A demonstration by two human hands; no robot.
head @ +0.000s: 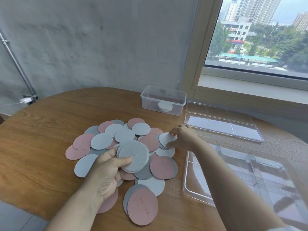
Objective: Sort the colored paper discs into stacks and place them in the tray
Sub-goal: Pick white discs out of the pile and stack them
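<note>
A loose heap of pink, grey and pale blue-white paper discs (150,142) covers the middle of the wooden table (41,147). My left hand (106,172) grips a small stack of pale discs (133,155), thumb on top, just above the heap. My right hand (182,136) pinches a single pale disc (165,139) at the heap's right edge. A clear divided tray (241,177) lies to the right, under my right forearm.
A second clear divided tray or lid (221,122) lies further back on the right. A clear plastic box (163,100) with a white round stack inside stands behind the heap near the wall. A window is at the far right.
</note>
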